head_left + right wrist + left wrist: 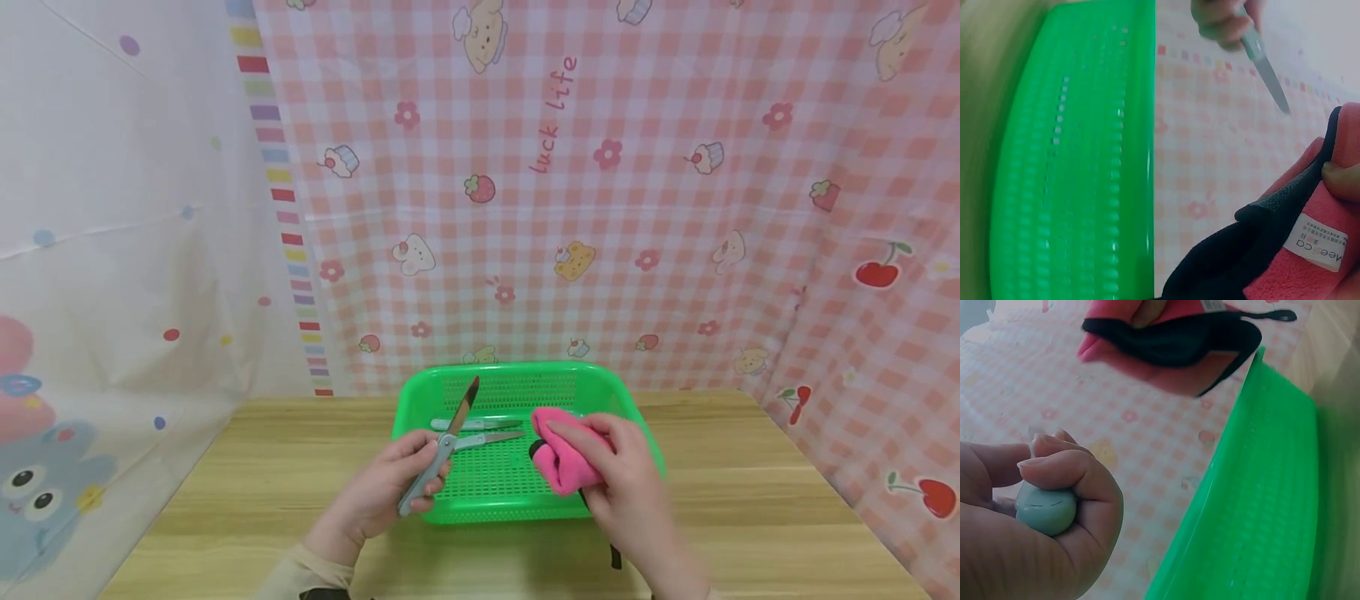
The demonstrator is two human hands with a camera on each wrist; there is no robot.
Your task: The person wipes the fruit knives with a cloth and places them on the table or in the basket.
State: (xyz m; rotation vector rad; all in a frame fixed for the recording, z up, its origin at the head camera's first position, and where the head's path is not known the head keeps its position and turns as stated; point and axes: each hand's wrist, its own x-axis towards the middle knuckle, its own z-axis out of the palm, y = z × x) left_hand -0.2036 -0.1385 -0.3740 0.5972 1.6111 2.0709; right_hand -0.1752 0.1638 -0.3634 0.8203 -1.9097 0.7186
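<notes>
My left hand [401, 475] grips the pale grey-blue handle of a knife [426, 477], its blade slanting up and right with a dark reddish mark near the tip. The rounded handle end [1047, 509] shows in the left wrist view, fingers wrapped round it. In my right hand [626, 475] is a bunched pink cloth [562, 454] with black trim and a white label [1316, 242]. The cloth is apart from the blade, to its right. Both hands are over the green basket [510, 514]. Inside it lie two more knives with similar handles, one farther back [480, 425] and one nearer [491, 439].
The basket stands on a wood-grain table [300, 467] close to a pink checked curtain [525, 250] at the back. A white curtain with dots [187, 292] hangs on the left. A short black strap [616, 557] dangles below my right hand.
</notes>
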